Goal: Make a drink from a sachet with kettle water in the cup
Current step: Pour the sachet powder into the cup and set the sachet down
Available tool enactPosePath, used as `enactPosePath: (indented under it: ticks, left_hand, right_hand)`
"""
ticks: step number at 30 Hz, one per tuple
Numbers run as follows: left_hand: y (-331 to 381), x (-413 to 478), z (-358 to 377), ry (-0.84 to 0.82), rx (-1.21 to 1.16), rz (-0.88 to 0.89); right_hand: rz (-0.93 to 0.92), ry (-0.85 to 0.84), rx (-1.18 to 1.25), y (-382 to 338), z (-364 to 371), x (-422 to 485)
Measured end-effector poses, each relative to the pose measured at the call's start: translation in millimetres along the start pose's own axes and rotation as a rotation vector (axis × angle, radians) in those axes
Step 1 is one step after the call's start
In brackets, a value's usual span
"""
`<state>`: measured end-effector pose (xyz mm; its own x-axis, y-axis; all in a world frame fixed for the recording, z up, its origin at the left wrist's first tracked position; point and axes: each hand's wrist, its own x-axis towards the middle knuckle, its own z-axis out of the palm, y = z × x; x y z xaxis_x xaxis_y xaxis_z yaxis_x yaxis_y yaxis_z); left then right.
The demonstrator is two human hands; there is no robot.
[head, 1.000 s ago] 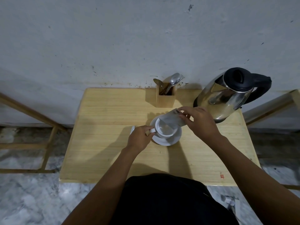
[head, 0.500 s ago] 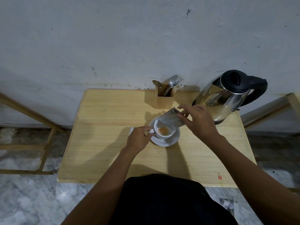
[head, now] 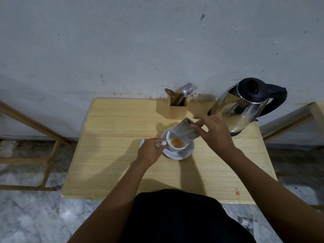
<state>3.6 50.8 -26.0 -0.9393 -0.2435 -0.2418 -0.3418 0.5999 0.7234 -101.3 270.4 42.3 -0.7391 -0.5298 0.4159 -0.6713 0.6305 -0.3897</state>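
A white cup [head: 172, 148] stands on a white saucer [head: 184, 154] in the middle of the wooden table [head: 112, 155]. Orange powder [head: 176, 142] lies in the cup's bottom. My left hand [head: 149, 151] pinches the cup's handle. My right hand [head: 214, 131] holds a silvery sachet [head: 185, 131] tilted mouth-down over the cup's far rim. The steel kettle [head: 243, 107] with a black lid and handle stands at the back right, just behind my right hand.
A wooden holder [head: 177, 110] with spoons and a fork stands at the table's back edge against the grey wall. A small white scrap [head: 142, 142] peeks out left of my left hand. Wooden frames flank the table on both sides over a marble floor.
Orange powder has dropped from the sachet into the cup, which was empty a second ago. Both hands keep their hold; the sachet stays tilted over the rim.
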Motion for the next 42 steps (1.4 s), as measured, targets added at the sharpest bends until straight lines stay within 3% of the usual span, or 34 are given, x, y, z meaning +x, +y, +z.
enactPosePath:
  ticks: [5,10,14,17,26,34,39,42]
  left_hand:
    - [1,0,0,0.007,0.002,0.003]
    - [1,0,0,0.01,-0.002,0.0]
    - [0,-1,0,0.011,-0.01,0.003]
    - [1,-1,0,0.009,-0.019,0.002]
    - [10,5,-12,-0.014,-0.09,0.002]
    - [42,25,-18,0.061,-0.08,0.187]
    - [40,25,-18,0.102,-0.114,0.162]
    - [40,23,-16,0.094,-0.124,0.153]
  right_hand:
    - [-0.067,0.034,-0.043,3,3,-1]
    - [0.03,0.07,0.024,-6,2,-3]
    - [-0.059,0.082,-0.001,-1,8,-5]
    - [0.033,0.085,0.06,-6,8,-7]
    - [0.043,0.131,0.082,-9,10,-6]
    - [-0.001,0.079,0.089,-14,4,1]
    - [0.136,-0.146,0.185,-2,-7,1]
    - [0.227,-0.194,0.199,1,-8,-1]
